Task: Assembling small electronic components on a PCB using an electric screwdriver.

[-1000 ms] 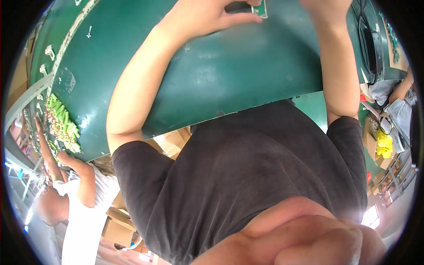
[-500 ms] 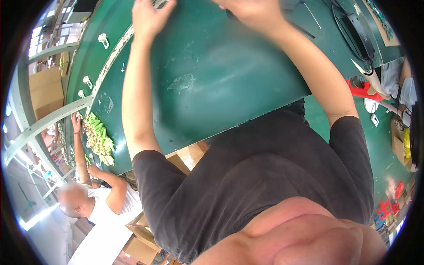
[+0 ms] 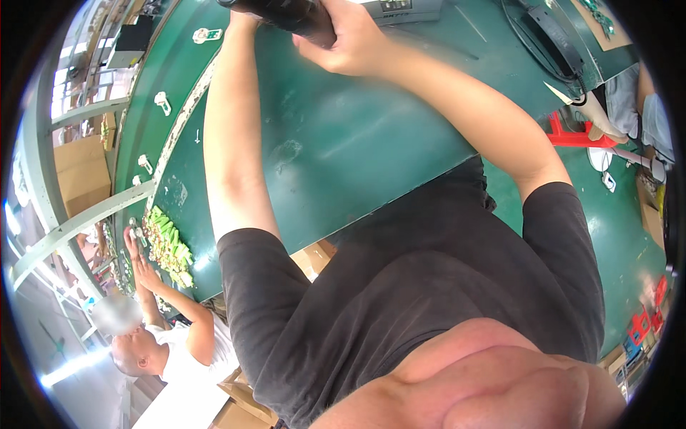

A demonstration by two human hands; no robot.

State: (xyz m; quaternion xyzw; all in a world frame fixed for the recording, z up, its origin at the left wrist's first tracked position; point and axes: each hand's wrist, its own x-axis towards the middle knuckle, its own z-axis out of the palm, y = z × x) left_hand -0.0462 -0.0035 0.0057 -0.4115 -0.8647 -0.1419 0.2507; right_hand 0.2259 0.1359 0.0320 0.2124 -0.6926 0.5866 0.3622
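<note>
At the top edge, my right hand (image 3: 350, 43) is closed around a black cylindrical hand tool (image 3: 293, 16) with a smooth, thick body. The tool lies slantwise, its left end reaching toward my left hand (image 3: 241, 20). Only the wrist and a little of that left hand show; its fingers are cut off by the frame edge or hidden behind the tool. Both forearms stretch over the green worktable (image 3: 336, 157). Left of my left forearm, a small white part (image 3: 206, 35) with a rounded end rests on the green conveyor belt (image 3: 132, 136).
Further white parts (image 3: 163, 104) lie along the belt. A green-and-white pile (image 3: 168, 247) sits near a co-worker in a white shirt (image 3: 193, 350). Behind my right hand stands a grey box (image 3: 411, 10); to the right are a black power unit (image 3: 554, 43) with a cable and a red stool (image 3: 575, 134).
The black tool has come into view in my right hand, which has moved left and down toward my left hand. White parts have travelled up along the belt. The co-worker's hands have come together.
</note>
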